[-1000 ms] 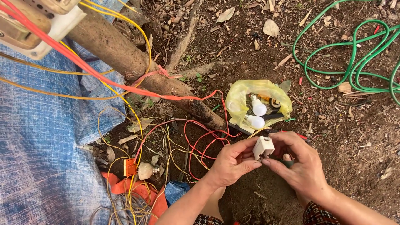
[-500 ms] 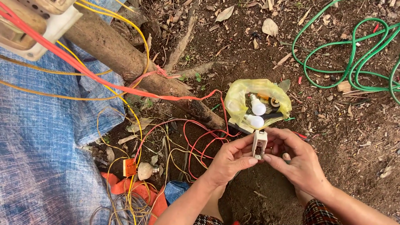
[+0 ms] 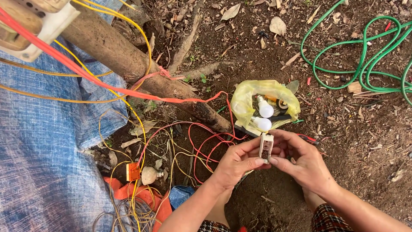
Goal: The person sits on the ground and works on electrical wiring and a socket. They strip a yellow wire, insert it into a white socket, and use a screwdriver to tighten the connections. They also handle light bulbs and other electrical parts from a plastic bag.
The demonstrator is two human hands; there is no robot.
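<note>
Both hands meet low in the middle of the scene, over bare brown soil, pinching a small white rectangular plastic switch block (image 3: 266,147) between them. The left hand (image 3: 235,164) is curled nearly closed, its thumb and forefinger pressed against the block's left side and bottom edge. The right hand (image 3: 302,160) is likewise closed around it, fingers wrapped over the right side and thumb tip touching the bottom end. The block stands upright, narrow face toward the camera. Just beyond it lies a crumpled yellow plastic bag (image 3: 246,95) holding two white light bulbs (image 3: 265,110). Red and yellow wires (image 3: 201,141) tangle to the left, near a slanted brown wooden post (image 3: 128,60). A coiled green hose (image 3: 365,56) lies far right.
</note>
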